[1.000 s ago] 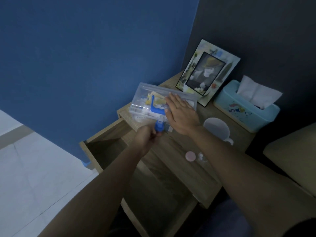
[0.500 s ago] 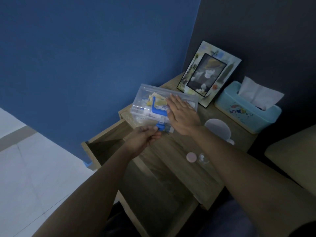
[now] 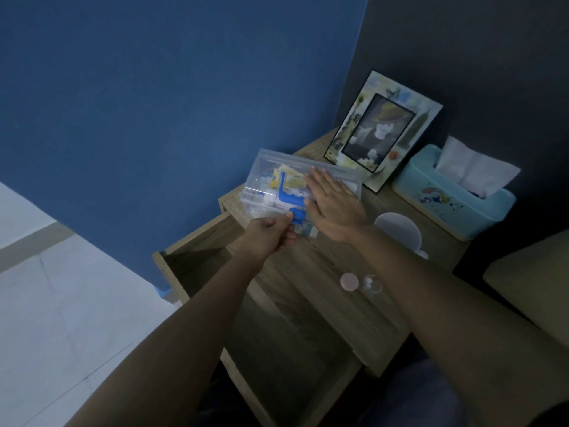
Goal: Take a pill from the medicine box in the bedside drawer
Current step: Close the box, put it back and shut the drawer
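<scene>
The clear plastic medicine box (image 3: 271,177) stands on the bedside table top, lid down, with a blue handle and packets showing through it. My right hand (image 3: 335,208) lies flat on the lid, fingers spread. My left hand (image 3: 271,237) pinches the blue latch (image 3: 299,215) at the box's front edge between thumb and fingers. Below and to the left, the wooden drawer (image 3: 197,266) is pulled out and looks dark inside. A small clear cup (image 3: 371,283) holding white pills sits on the table top next to a pink lid (image 3: 349,282).
A white cup (image 3: 397,229) stands just right of my right wrist. A photo frame (image 3: 381,127) leans on the dark wall behind the box. A light blue tissue box (image 3: 446,201) sits at the back right. A cushion (image 3: 529,272) borders the table's right side.
My left hand shifted its grip on the blue latch, dropping back a little and then closing on it again. My right hand has stayed flat on the lid.
</scene>
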